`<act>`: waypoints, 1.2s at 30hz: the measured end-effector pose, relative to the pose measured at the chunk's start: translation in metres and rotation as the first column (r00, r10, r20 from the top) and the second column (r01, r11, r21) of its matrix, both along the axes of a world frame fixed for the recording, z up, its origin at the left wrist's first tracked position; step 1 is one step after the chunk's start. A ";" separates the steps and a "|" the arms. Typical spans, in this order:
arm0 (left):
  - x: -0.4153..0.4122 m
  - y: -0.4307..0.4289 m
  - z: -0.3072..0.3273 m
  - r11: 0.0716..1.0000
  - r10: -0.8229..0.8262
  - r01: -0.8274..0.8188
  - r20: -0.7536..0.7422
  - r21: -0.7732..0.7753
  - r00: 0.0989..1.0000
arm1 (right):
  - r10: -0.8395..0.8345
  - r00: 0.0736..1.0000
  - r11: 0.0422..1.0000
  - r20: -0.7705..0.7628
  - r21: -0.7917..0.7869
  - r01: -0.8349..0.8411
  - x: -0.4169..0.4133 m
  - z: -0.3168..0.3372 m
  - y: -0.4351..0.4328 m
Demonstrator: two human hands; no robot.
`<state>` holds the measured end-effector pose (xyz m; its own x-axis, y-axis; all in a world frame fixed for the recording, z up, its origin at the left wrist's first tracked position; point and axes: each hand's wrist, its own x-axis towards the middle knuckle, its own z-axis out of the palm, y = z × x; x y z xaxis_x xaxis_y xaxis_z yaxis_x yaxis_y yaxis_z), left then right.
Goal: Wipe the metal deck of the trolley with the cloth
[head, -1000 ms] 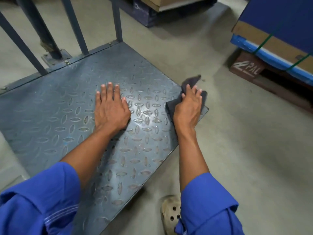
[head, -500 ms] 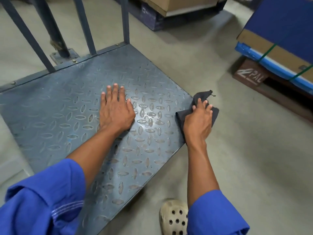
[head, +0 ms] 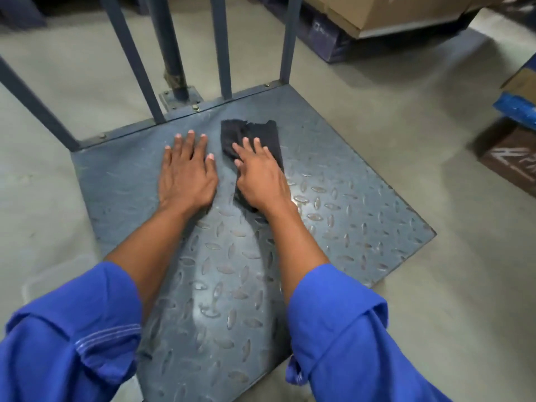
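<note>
The right hand (head: 261,178) is pressing flat on the dark cloth (head: 262,133), its fingers (head: 247,145) lying straight and slightly spread, not curled round the fabric. The palm is covering the cloth's near end while the crumpled far end is showing beyond the fingertips. The cloth is lying on the far part of the metal deck (head: 348,204), near the edge where the upright rails (head: 224,47) are rising. Just beside it, the left hand (head: 185,172) is resting palm-down on bare plate, fingers extended and holding nothing; the two hands are lying close together but apart. The deck's raised oval tread is catching a pale glare between the forearms. Both arms are reaching out from rolled blue sleeves (head: 348,338) at the near edge of the view. The trolley is standing on a grey concrete floor (head: 406,97). Beyond it, a cardboard box (head: 385,10) is sitting at upper right, and a dark brown pallet block (head: 513,158) with white lettering is showing at the right edge, under a blue-wrapped load (head: 514,108).
</note>
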<state>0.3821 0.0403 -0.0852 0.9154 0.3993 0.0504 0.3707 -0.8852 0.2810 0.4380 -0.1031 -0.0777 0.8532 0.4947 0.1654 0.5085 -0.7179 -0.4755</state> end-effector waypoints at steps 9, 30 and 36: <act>0.014 0.006 -0.014 0.996 0.049 -0.050 0.015 0.072 0.999 | 0.063 0.998 0.991 -0.014 -0.121 -0.064 0.079 -0.004 0.062; 0.021 -0.009 -0.012 0.995 0.088 -0.085 -0.059 0.060 0.994 | -0.593 0.800 0.766 -0.090 0.241 0.595 0.039 0.028 -0.003; 0.022 -0.006 -0.013 0.995 0.073 -0.070 -0.040 0.075 0.997 | -0.136 0.984 0.988 -0.119 -0.092 0.125 0.080 0.020 0.061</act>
<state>0.4041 0.0338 -0.0985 0.8867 0.4603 0.0431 0.4439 -0.8738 0.1986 0.5180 -0.0419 -0.0579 0.9226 0.3853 0.0166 0.3484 -0.8142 -0.4645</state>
